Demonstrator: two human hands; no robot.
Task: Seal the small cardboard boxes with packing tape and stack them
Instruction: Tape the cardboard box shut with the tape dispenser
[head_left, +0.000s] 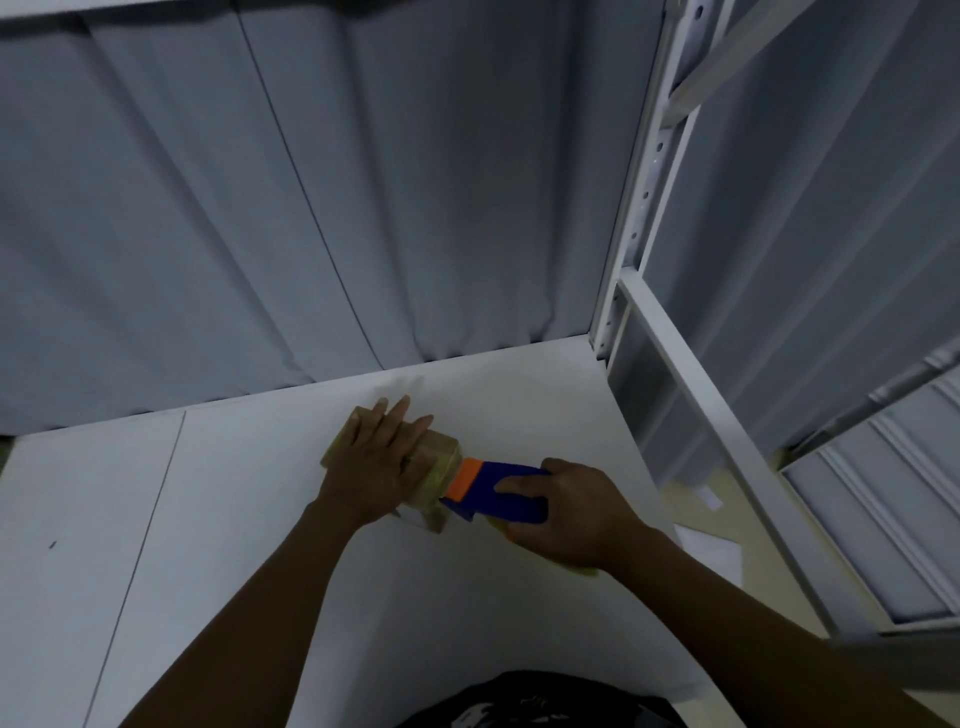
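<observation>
cardboard box pinned flat under left hand
right hand, at 3 o'clock, grips blue tape dispenser touching it.

Both forearms come up from the bottom of the frame, bare, angling in toward each other over the white surface. Left hand is flat, palm down, fingers spread and pointing away from the body, pressing on top of the small cardboard box. Right hand sits just to the right of it, knuckles up, fingers curled tight around the blue tape dispenser, wrist bent slightly inward toward the left hand.
</observation>
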